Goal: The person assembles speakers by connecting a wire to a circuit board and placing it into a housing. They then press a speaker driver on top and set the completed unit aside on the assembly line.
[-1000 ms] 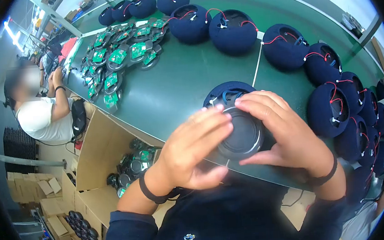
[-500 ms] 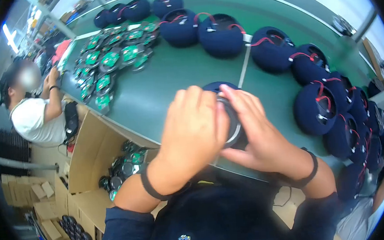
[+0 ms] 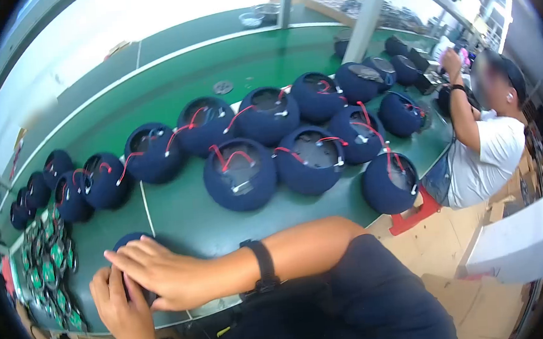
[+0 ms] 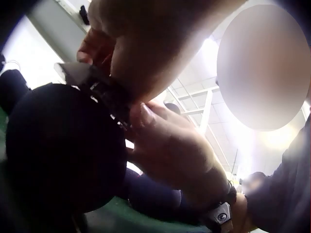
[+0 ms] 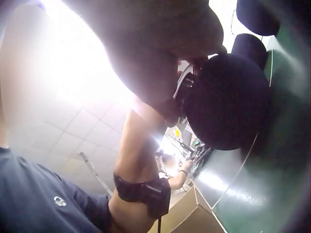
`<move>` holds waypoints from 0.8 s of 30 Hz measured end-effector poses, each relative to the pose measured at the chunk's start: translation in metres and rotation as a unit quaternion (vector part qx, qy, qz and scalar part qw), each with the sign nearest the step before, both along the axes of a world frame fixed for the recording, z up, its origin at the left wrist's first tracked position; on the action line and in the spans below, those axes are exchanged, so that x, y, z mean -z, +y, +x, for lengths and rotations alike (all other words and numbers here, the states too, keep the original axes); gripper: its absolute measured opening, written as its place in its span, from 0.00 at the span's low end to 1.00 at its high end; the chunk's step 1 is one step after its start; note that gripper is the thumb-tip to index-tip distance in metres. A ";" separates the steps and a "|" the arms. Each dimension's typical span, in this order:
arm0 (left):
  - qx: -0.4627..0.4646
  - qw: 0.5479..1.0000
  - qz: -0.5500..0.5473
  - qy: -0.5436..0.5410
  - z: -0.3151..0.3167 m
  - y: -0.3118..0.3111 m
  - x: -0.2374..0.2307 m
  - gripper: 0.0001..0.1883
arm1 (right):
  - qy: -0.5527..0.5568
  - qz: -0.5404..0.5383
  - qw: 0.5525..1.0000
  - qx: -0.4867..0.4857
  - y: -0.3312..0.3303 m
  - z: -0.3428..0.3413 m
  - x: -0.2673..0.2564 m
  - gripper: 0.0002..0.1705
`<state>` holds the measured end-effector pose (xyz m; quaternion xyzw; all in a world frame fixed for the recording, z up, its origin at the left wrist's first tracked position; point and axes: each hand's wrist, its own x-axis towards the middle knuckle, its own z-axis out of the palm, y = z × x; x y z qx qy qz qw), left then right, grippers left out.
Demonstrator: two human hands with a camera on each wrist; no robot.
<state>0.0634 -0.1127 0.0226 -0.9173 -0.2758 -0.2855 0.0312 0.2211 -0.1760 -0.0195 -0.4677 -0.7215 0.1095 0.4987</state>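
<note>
Close together at the lower left of the head view, my left hand [image 3: 120, 309] and right hand [image 3: 175, 279] hold a round black disc-shaped part [image 4: 97, 90] by its edge. Fingers and palms hide most of it. In both wrist views the disc sits at the opening of a navy fabric-covered ball [image 4: 63, 150], tilted against it. The thumb of my right hand presses near the disc's rim in the left wrist view. Only the ball's top edge shows past my fingers in the head view.
Several navy balls [image 3: 241, 184] with red wires stand in rows across the green table [image 3: 186, 221]. Round parts with green circuit boards [image 3: 49, 273] are heaped at the left. A person [image 3: 486, 146] works at the right end. A cardboard box [image 5: 187, 213] stands beside the table edge.
The head view has swung right, bringing the other end of the table into sight. My hands, first spread around the disc, have closed in on it and now cover most of it.
</note>
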 end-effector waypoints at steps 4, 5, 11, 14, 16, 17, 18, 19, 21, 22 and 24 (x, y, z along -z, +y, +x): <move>-0.016 1.000 -0.013 0.014 -0.003 -0.002 0.002 0.13 | 0.010 -0.015 1.000 -0.013 0.001 -0.004 0.007 0.66; -0.010 1.000 -0.008 0.010 -0.002 -0.002 0.003 0.13 | 0.015 -0.015 1.000 -0.017 0.002 -0.004 0.008 0.67; -0.002 0.997 -0.002 0.082 -0.001 0.004 -0.006 0.10 | 0.027 0.000 0.999 -0.020 0.005 -0.006 0.011 0.67; 0.011 0.999 0.013 0.047 0.006 0.012 -0.003 0.10 | 0.032 0.004 0.999 -0.019 0.005 -0.004 0.010 0.68; 0.041 0.998 0.015 0.035 0.001 0.028 0.006 0.10 | 0.036 -0.007 0.999 -0.022 0.005 -0.004 0.009 0.69; 0.067 0.997 0.013 0.025 -0.001 0.034 0.009 0.11 | 0.034 -0.004 0.999 -0.018 0.006 -0.006 0.010 0.69; 0.072 0.997 0.016 0.023 0.001 0.033 0.005 0.11 | 0.038 -0.003 0.999 -0.014 0.008 -0.007 0.011 0.69; 0.072 0.996 0.001 0.045 0.003 0.031 -0.001 0.10 | 0.040 -0.002 0.999 -0.008 0.009 -0.006 0.012 0.69; 0.077 0.995 -0.013 0.065 0.002 0.031 -0.008 0.09 | 0.036 -0.006 0.999 0.006 0.008 -0.006 0.013 0.68; 0.058 0.992 -0.024 0.112 -0.005 0.036 -0.008 0.15 | 0.039 -0.015 0.999 0.011 0.008 -0.006 0.014 0.67; 0.063 0.989 -0.092 0.096 -0.010 0.033 -0.011 0.15 | 0.046 -0.019 0.999 0.003 0.011 -0.008 0.017 0.66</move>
